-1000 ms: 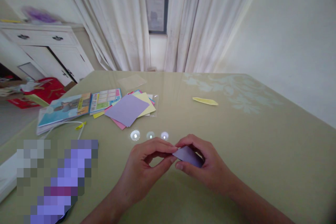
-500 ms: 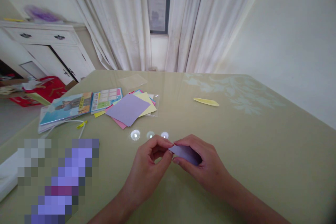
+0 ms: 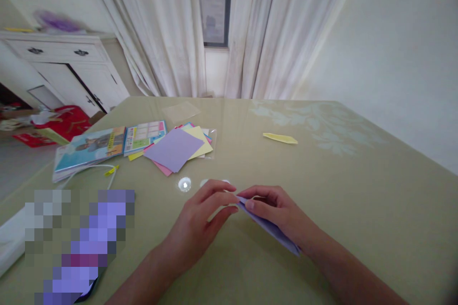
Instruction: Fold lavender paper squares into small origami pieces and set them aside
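Observation:
A folded sheet of purple paper point(image 3: 270, 228) slants down and to the right above the tabletop, narrow like a strip. My right hand point(image 3: 279, 209) pinches it near its upper left end, thumb on the near side; the far side is hidden behind the fingers. My left hand point(image 3: 205, 221) is at that same end with its fingers apart, one fingertip at or against the paper's tip; whether it presses there I cannot tell. Farther off lies a slim folded yellow paper point(image 3: 280, 138), pointed at its left end.
Fanned coloured sheets point(image 3: 175, 149) lie on the table point(image 3: 358, 209) at the back left, beside an open booklet point(image 3: 95, 145) and a clear plastic sleeve point(image 3: 181, 111). A white cable point(image 3: 89, 167) and a blurred-out purple object point(image 3: 95, 233) lie nearer on the left.
My left fingers have spread from their pinch at the paper's tip. The purple paper now shows as a long, narrow strip reaching toward my right wrist, and my right thumb has moved up onto it.

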Available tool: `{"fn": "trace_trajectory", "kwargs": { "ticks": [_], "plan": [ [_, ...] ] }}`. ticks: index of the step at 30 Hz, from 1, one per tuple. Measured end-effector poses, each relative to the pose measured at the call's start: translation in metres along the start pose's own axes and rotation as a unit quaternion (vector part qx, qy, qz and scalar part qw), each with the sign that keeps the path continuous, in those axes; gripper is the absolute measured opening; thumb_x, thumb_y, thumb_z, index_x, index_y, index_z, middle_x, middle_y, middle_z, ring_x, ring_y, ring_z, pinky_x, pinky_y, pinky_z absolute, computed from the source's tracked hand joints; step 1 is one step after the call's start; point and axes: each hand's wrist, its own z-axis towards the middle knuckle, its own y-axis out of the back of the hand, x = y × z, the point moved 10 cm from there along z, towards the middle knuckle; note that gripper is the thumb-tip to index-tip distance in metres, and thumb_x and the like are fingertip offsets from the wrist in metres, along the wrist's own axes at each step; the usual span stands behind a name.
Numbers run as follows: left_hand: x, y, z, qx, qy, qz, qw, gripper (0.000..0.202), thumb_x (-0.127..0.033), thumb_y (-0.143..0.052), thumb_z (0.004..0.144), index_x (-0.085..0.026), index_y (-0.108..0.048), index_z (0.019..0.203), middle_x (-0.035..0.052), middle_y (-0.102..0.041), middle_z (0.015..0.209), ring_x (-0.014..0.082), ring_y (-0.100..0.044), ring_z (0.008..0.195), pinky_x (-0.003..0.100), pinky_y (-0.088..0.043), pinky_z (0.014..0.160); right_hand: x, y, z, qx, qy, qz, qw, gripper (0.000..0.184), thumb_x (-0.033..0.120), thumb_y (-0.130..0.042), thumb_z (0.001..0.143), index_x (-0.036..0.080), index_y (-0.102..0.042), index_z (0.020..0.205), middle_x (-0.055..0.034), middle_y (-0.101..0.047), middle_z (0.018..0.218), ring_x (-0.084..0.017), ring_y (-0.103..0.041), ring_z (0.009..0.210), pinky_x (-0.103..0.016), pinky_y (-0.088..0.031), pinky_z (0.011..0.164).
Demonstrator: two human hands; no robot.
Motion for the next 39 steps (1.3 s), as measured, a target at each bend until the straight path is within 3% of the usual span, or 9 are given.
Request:
{"fn": "trace_trajectory", "kwargs": {
  "ticks": [4, 7, 13, 16, 19, 26, 33, 39],
  "plan": [
    [-0.006, -0.004, -0.007, 0.059, -0.063, 0.096, 0.992, 0.03, -0.009, -0.058, 0.104, -0.028, -0.075, 0.12, 0.0047, -0.075, 0.121, 0.0178, -0.074, 0.107, 0.027, -0.06, 0.094, -0.011, -0.002, -0.002, 0.008, -0.052, 0.011, 0.999, 0.049, 0.065, -0.087, 0.076, 0.025, -0.086, 0.104, -0.0041, -0.08, 0.096, -0.023, -0.069, 0.087, -0.033, -0.053, 0.076],
    [-0.004, -0.007, -0.01, 0.088, -0.069, 0.106, 0.988, 0.028, -0.01, -0.058, 0.106, -0.026, -0.072, 0.124, 0.0038, -0.076, 0.117, 0.0161, -0.074, 0.105, 0.025, -0.058, 0.095, -0.012, -0.002, -0.002, 0.019, -0.057, -0.003, 0.998, 0.044, 0.063, -0.086, 0.078, 0.026, -0.086, 0.102, -0.0035, -0.08, 0.096, -0.023, -0.069, 0.088, -0.033, -0.054, 0.077],
    [0.004, -0.005, -0.006, 0.088, -0.052, 0.131, 0.986, 0.023, -0.011, -0.054, 0.107, -0.023, -0.07, 0.119, 0.0039, -0.074, 0.115, 0.0155, -0.073, 0.103, 0.025, -0.057, 0.096, -0.008, 0.002, -0.002, 0.057, -0.059, -0.049, 0.995, 0.04, 0.053, -0.081, 0.086, 0.027, -0.081, 0.116, -0.0022, -0.078, 0.098, -0.021, -0.068, 0.083, -0.031, -0.051, 0.073],
    [0.008, -0.01, -0.005, 0.124, -0.035, 0.161, 0.978, 0.024, -0.01, -0.054, 0.106, -0.023, -0.07, 0.119, 0.0035, -0.073, 0.117, 0.0173, -0.073, 0.104, 0.027, -0.057, 0.096, -0.001, 0.008, 0.0, 0.055, -0.032, -0.084, 0.994, 0.038, 0.053, -0.079, 0.089, 0.026, -0.082, 0.115, -0.004, -0.079, 0.106, -0.024, -0.07, 0.094, -0.033, -0.053, 0.078],
    [0.006, -0.015, -0.007, 0.157, -0.042, 0.204, 0.965, 0.026, -0.006, -0.055, 0.103, -0.023, -0.069, 0.119, 0.0041, -0.073, 0.119, 0.0201, -0.072, 0.105, 0.03, -0.058, 0.094, -0.004, 0.007, 0.0, 0.08, -0.034, -0.096, 0.992, 0.039, 0.053, -0.078, 0.09, 0.026, -0.082, 0.117, -0.0032, -0.079, 0.1, -0.022, -0.069, 0.089, -0.032, -0.052, 0.075],
    [-0.003, -0.02, -0.007, 0.164, -0.094, 0.271, 0.944, 0.027, -0.003, -0.054, 0.1, -0.021, -0.071, 0.109, 0.0049, -0.074, 0.108, 0.0215, -0.072, 0.091, 0.031, -0.058, 0.08, -0.009, 0.004, 0.001, 0.095, -0.032, -0.093, 0.991, 0.039, 0.052, -0.079, 0.092, 0.024, -0.08, 0.119, -0.0003, -0.074, 0.084, -0.017, -0.064, 0.074, -0.027, -0.045, 0.066],
    [-0.003, -0.022, -0.007, 0.172, -0.081, 0.253, 0.949, 0.022, -0.005, -0.058, 0.101, -0.022, -0.069, 0.11, 0.0034, -0.073, 0.108, 0.0207, -0.071, 0.093, 0.03, -0.055, 0.081, -0.003, 0.005, 0.003, 0.093, -0.026, -0.106, 0.99, 0.04, 0.054, -0.079, 0.09, 0.022, -0.081, 0.114, -0.004, -0.078, 0.092, -0.022, -0.07, 0.086, -0.032, -0.052, 0.075],
    [-0.005, -0.027, -0.009, 0.175, -0.088, 0.25, 0.948, 0.016, -0.01, -0.057, 0.105, -0.022, -0.067, 0.106, 0.003, -0.072, 0.105, 0.0201, -0.069, 0.09, 0.03, -0.054, 0.079, 0.0, 0.004, 0.003, 0.096, 0.001, -0.127, 0.987, 0.037, 0.051, -0.078, 0.093, 0.022, -0.082, 0.115, -0.0033, -0.078, 0.092, -0.022, -0.069, 0.086, -0.032, -0.051, 0.075]
  ]
}}
